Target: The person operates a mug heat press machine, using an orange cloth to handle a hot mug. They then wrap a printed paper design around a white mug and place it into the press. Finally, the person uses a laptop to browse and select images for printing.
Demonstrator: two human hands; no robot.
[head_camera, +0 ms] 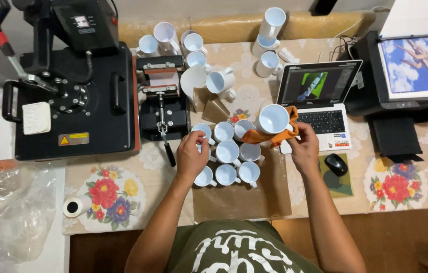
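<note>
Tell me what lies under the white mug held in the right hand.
A crumpled orange cloth sits under the white ceramic mug, gripped by the right hand. The cloth hides the mug's base and part of the laptop.

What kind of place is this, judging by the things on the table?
Probably a small mug-printing workshop, perhaps at home: a flat heat press, a mug press, many blank white mugs, and a laptop beside a printer.
</note>
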